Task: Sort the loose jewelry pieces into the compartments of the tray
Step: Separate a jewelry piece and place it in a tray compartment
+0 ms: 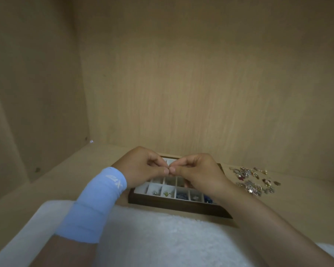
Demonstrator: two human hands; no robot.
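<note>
A dark wooden tray (174, 204) with white compartments lies on the wooden shelf floor. Its front row holds green, blue and silver pieces. Above the tray my left hand (143, 166) and my right hand (199, 170) meet fingertip to fingertip. Both pinch one tiny jewelry piece (169, 169), which the fingers almost cover. A pile of loose jewelry (253, 180) lies on the shelf to the right of the tray, apart from both hands. My hands hide the tray's back rows.
A light blue wristband (96, 205) wraps my left forearm. White fluffy fabric (162, 239) covers the near edge below the tray. Wooden walls close in at the left (31, 93) and the back (201, 83).
</note>
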